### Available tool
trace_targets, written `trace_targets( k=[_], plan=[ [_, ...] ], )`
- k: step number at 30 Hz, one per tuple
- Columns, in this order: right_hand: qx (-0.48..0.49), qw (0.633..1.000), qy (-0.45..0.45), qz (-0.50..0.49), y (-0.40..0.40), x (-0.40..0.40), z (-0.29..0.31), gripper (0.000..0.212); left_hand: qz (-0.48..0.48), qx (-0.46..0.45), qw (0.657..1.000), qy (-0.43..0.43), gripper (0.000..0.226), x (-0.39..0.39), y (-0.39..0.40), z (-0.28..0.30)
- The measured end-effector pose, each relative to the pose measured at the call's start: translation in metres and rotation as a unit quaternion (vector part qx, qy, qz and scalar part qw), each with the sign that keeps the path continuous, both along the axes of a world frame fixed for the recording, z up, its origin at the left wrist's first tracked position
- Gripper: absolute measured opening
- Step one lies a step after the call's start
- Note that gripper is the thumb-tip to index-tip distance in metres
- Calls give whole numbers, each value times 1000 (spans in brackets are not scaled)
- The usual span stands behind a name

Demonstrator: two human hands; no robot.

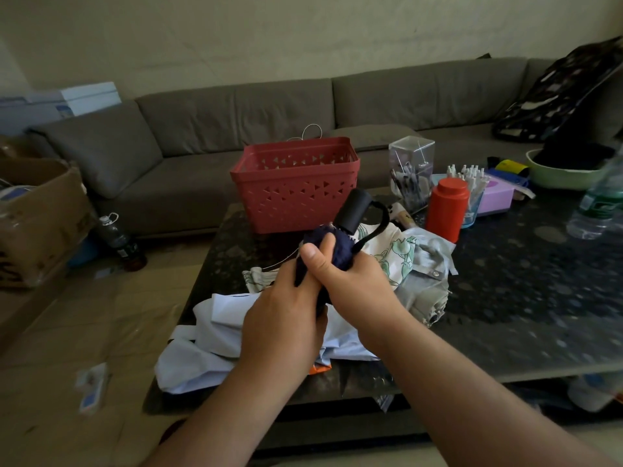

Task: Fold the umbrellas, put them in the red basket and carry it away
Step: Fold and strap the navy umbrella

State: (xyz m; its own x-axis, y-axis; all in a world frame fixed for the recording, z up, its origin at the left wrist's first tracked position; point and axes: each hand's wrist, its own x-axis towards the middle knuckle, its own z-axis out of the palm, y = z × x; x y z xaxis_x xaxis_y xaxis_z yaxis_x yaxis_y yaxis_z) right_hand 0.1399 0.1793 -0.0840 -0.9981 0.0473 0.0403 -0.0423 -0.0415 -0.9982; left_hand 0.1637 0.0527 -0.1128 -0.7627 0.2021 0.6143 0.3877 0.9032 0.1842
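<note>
A dark navy umbrella (pixel 337 246) with a black handle and wrist loop is held above the dark table (pixel 526 291), handle pointing up toward the red basket (pixel 296 187). My left hand (pixel 283 311) grips its lower part and my right hand (pixel 347 278) wraps its bunched canopy. A white umbrella (pixel 205 348) lies loose at the table's near left corner. A floral white umbrella (pixel 397 254) and a grey umbrella (pixel 428 281) lie just right of my hands. The basket stands at the table's far edge, with nothing visible inside it.
An orange-red bottle (pixel 446 210), a clear pen holder (pixel 411 173), a pink box (pixel 495 197) and a green bowl (pixel 566 173) crowd the table's far right. A plastic water bottle (pixel 600 203) stands at right. A grey sofa (pixel 202 129) runs behind; a cardboard box (pixel 37 217) sits left.
</note>
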Motion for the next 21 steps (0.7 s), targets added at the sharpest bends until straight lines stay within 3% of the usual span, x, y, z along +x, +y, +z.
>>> trace_targets(
  k=[6, 8, 10, 11, 15, 17, 19, 21],
  plan=[
    [-5, 999, -25, 25, 10, 2, 2, 34, -4, -26, 998, -54, 86, -1, -7, 8],
    [-49, 998, -42, 27, 13, 1, 5, 21, -59, -5, 992, -108, 58, -4, -11, 14],
    [-38, 998, -50, 24, 16, 0, 6, 22, -89, 19, 985, -149, 26, -2, -13, 21],
    [-23, 998, -47, 22, 17, -1, 6, 26, -94, 15, 986, -138, 28, -1, -13, 23],
    [-2, 1000, -26, -7, 24, -3, 10, 31, -94, 34, 992, -72, 83, 6, -7, 28],
    [-21, 999, -35, -29, 27, -6, 12, 29, -37, 50, 995, -75, 100, 6, -9, 31],
    [-38, 997, -33, -61, 30, -7, 15, 29, 44, 0, 990, -132, 95, 2, -14, 33],
    [-43, 996, -19, -75, 33, -8, 18, 32, 65, -11, 984, -164, 64, -3, -17, 31]
  ],
)
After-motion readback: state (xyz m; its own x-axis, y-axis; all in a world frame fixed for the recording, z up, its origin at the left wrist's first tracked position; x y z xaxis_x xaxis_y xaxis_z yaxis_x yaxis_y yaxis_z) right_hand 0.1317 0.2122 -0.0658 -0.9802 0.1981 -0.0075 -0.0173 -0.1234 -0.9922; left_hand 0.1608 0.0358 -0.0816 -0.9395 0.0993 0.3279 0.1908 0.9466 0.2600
